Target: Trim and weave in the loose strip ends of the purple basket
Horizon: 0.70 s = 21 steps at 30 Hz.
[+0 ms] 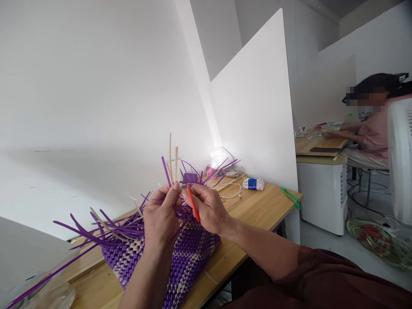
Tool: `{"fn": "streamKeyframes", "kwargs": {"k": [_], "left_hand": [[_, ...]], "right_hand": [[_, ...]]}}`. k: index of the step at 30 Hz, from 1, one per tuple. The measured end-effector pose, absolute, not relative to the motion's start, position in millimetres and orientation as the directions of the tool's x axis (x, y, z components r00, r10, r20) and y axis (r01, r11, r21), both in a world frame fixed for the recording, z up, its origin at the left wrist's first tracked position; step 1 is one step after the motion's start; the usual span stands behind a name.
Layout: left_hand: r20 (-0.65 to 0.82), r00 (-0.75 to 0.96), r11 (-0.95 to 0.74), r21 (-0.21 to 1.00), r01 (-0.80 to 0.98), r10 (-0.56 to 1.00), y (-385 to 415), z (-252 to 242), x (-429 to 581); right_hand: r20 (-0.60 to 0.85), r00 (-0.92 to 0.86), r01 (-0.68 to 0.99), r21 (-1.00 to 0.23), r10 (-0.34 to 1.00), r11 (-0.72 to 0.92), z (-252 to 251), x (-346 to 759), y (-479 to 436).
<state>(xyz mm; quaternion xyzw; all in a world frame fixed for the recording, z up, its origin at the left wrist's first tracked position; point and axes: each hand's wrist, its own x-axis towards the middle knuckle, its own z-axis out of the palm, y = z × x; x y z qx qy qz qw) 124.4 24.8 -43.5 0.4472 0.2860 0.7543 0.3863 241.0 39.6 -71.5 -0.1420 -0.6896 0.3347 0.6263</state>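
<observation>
My left hand (162, 214) pinches a small bunch of upright plastic strips, some beige (176, 163) and one purple (165, 171), between thumb and fingers. Close beside it, my right hand (209, 208) is closed on what look like orange-handled scissors (192, 201), with a thin dark pointed end directed up toward the strips. I cannot tell whether the blades touch them. Beneath both hands lies a woven purple and cream basket (189, 262) on its side. Loose purple strip ends (106, 227) fan out from its rim to the left, with more behind my hands.
The wooden table (257, 208) carries a bright lamp (220, 156), a blue-and-white pack (253, 184), a white cable and a green braided strip (290, 197). White partitions (251, 107) rise behind. At right, another person sits at a table near a white fan (401, 163); bundled strips (380, 242) lie on the floor.
</observation>
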Motion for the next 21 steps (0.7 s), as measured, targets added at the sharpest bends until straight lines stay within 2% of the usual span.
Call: {"fn": "streamKeyframes", "kwargs": {"k": [3,6,10,14,16,21], "left_hand": [[0.451,-0.294,-0.530,0.792,-0.304,0.843,23.9,-43.2,121.0],[0.446,-0.274,-0.513,0.816,-0.266,0.852,22.8,-41.8,115.1],[0.465,-0.184,-0.496,0.846,-0.198,0.866,25.0,-40.6,106.5],[0.442,-0.132,-0.458,0.879,-0.135,0.887,30.4,-40.5,101.5],[0.440,-0.108,-0.449,0.889,-0.091,0.892,32.3,-40.3,99.7],[0.468,-0.040,-0.468,0.884,0.010,0.883,33.0,-40.4,95.2]], "right_hand": [[0.770,-0.242,-0.315,-0.638,0.591,0.702,-66.2,251.0,39.8],[0.692,-0.440,-0.319,-0.716,0.572,0.621,-54.7,275.0,40.9],[0.560,-0.621,-0.055,-0.729,0.548,0.683,-33.4,317.7,46.3],[0.394,-0.711,0.318,-0.558,0.582,0.766,-12.4,343.4,50.8],[0.339,-0.739,0.391,-0.487,0.582,0.780,-4.3,347.0,51.2],[0.259,-0.763,0.467,-0.412,0.592,0.782,8.3,347.6,51.2]]}}
